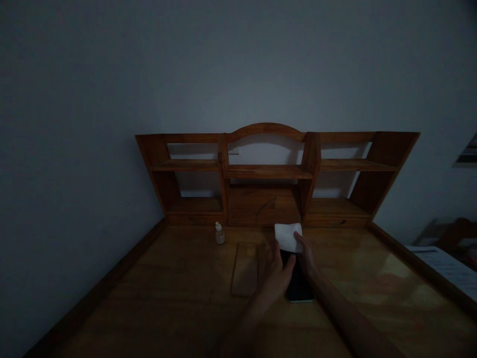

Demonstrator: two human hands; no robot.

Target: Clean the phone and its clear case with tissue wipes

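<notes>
A dark phone (299,289) lies on the wooden desk, its long side pointing away from me. Over its far end is a small white cloth or wipe (287,236), spread nearly flat. My right hand (307,256) pinches the cloth's right side, thumb on top, while its palm lies along the phone's right edge. Around the phone's left edge curls my left hand (278,274), thumb across the screen and index finger at the cloth's lower left corner. To the left a clear phone case (245,272) lies flat. A small dropper-like bottle (219,235) stands beyond it.
A wooden shelf unit (268,171) rises along the desk's back edge against the wall. Raised wooden rims (122,268) border the desk's sides. Off to the right, a printed white sheet or surface (445,263) and a dark wooden chair back (460,231) show. The light is dim.
</notes>
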